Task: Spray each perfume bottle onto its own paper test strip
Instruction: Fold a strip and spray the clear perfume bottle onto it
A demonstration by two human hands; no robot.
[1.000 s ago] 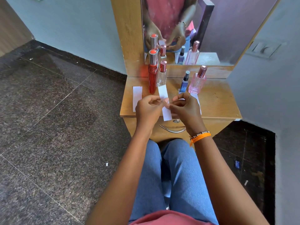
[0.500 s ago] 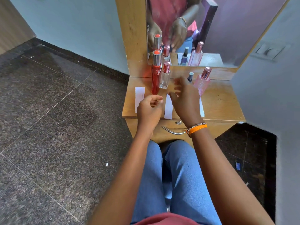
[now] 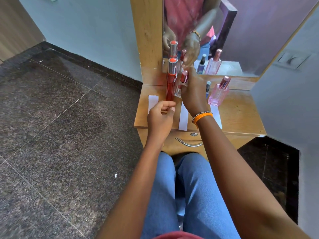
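No text, label, brand, number or sign can be read. The pink bottle (image 3: pixel 218 94) carries a faint mark on its front, but it is too small and blurred to make out. The red bottle (image 3: pixel 170 83), the blue bottle (image 3: pixel 207 88) and the paper strips (image 3: pixel 183 118) show no writing.
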